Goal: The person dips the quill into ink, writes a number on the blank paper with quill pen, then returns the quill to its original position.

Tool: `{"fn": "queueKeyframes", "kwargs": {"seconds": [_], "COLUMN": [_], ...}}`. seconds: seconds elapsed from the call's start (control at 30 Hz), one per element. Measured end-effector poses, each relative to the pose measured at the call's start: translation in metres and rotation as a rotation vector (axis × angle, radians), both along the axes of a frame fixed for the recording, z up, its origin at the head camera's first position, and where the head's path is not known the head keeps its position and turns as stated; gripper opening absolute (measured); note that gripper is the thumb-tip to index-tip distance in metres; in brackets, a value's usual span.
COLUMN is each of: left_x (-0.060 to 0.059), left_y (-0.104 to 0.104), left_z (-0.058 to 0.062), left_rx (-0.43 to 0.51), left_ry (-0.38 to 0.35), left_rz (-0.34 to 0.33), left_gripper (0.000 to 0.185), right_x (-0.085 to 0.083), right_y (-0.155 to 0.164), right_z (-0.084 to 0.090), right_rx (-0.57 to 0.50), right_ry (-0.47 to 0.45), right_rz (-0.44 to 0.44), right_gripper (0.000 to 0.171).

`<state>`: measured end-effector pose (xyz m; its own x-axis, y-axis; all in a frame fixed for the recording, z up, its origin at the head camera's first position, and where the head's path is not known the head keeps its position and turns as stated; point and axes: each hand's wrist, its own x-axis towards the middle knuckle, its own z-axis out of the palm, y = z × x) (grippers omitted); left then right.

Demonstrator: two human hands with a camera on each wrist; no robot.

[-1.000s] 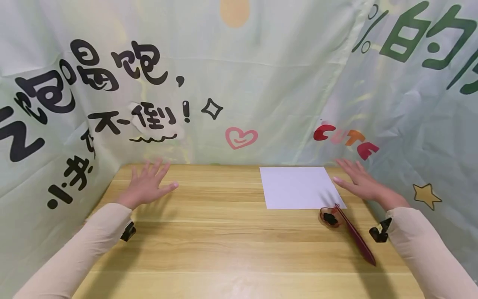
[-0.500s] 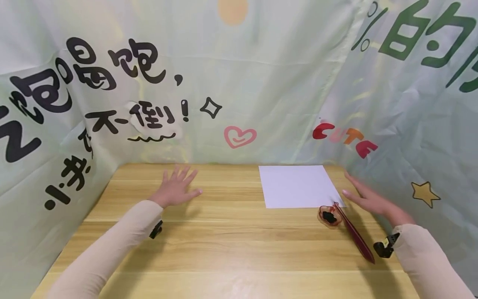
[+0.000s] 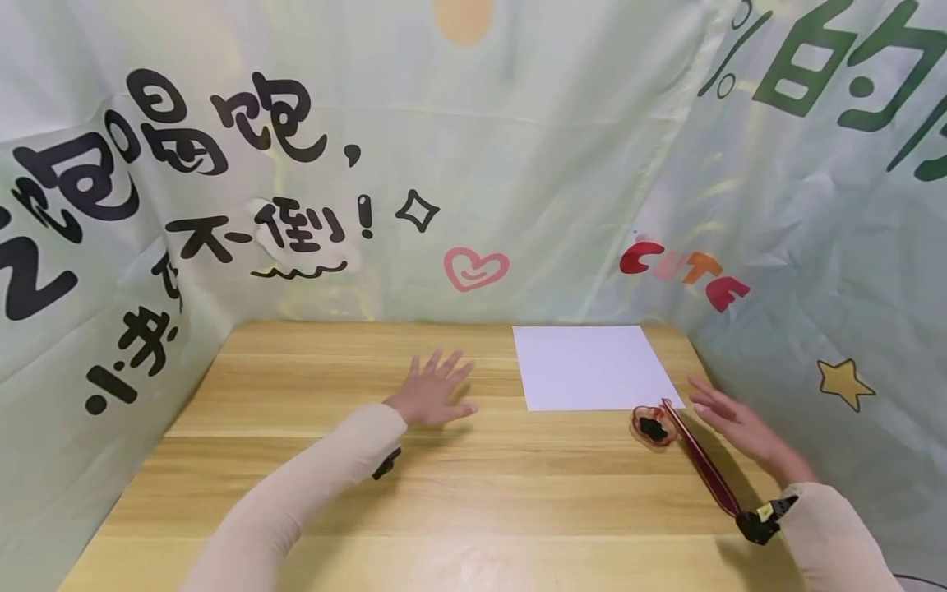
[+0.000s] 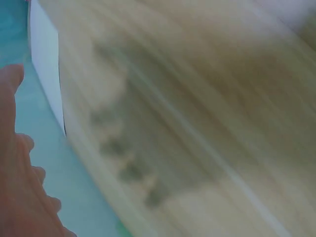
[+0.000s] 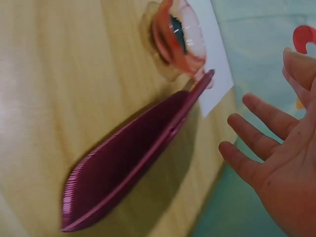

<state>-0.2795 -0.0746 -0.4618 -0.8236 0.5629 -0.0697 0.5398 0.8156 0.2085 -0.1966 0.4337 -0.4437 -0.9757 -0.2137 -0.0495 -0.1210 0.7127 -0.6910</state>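
Both hands hung over the wooden worktop (image 3: 473, 501) with nothing in them. The left hand (image 3: 432, 395), off towards nine o'clock from the white paper (image 3: 592, 366), had its grip spread, fingers well apart; its shadow lay on the wood, so it seemed raised clear. The right hand (image 3: 747, 432), at about four o'clock from the sheet, also had its grip apart, just beside the dark red pen-like tool (image 3: 709, 470) but not holding it.

That tool lay slanted, thin tip towards eleven o'clock and broad end towards five. The tip reached the paper's near right corner, close against the small reddish dish (image 5: 165, 42), perhaps so the rim could prop it off the wood; whether they touched was unclear. The dish, holding something black (image 3: 654, 429), sat between four and five o'clock from the paper, probably to keep the black stuff close yet off the sheet. The paper lay flat near the far edge, likely for steady support.

The worktop was pale, with grain running from nine to three. Pale cloth (image 3: 547, 164) walled it in, printed with black and green characters, a pink heart (image 3: 476, 270) at twelve and a yellow star (image 3: 846, 385) towards two.
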Motion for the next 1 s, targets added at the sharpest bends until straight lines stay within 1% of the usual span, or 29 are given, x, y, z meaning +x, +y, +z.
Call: {"fn": "queueKeyframes", "kwargs": {"seconds": [0.1, 0.17, 0.27, 0.37, 0.43, 0.53, 0.63, 0.8, 0.87, 1.0], "left_x": [0.0, -0.001, -0.002, -0.003, -0.002, -0.001, 0.001, 0.007, 0.01, 0.015], "left_y": [0.019, 0.031, 0.049, 0.066, 0.077, 0.092, 0.106, 0.122, 0.125, 0.129], "left_z": [-0.008, -0.013, -0.019, -0.025, -0.03, -0.037, -0.045, -0.055, -0.057, -0.057], "left_rx": [0.04, 0.058, 0.053, 0.032, 0.018, 0.01, 0.007, 0.018, 0.017, -0.004], "left_ry": [0.013, 0.017, 0.016, 0.002, -0.024, -0.064, -0.081, -0.095, -0.094, -0.056], "left_rz": [-0.032, -0.043, -0.049, -0.043, -0.031, -0.005, 0.009, 0.009, 0.017, 0.038], "left_gripper": [0.083, 0.082, 0.082, 0.079, 0.077, 0.072, 0.07, 0.07, 0.07, 0.071], "right_x": [0.004, 0.006, 0.009, 0.01, 0.011, 0.012, 0.011, 0.009, 0.009, 0.009], "right_y": [0.003, 0.005, 0.009, 0.01, 0.01, 0.008, 0.006, 0.004, 0.003, 0.002], "right_z": [-0.008, -0.012, -0.018, -0.024, -0.026, -0.027, -0.027, -0.029, -0.031, -0.033], "right_rx": [-0.007, -0.036, -0.077, -0.092, -0.084, -0.093, -0.121, -0.168, -0.176, -0.161], "right_ry": [0.005, -0.007, -0.026, -0.055, -0.071, -0.079, -0.081, -0.095, -0.099, -0.107], "right_rz": [-0.006, -0.011, -0.02, -0.041, -0.055, -0.064, -0.066, -0.071, -0.07, -0.071], "right_gripper": [0.058, 0.057, 0.057, 0.058, 0.059, 0.06, 0.062, 0.062, 0.062, 0.062]}}
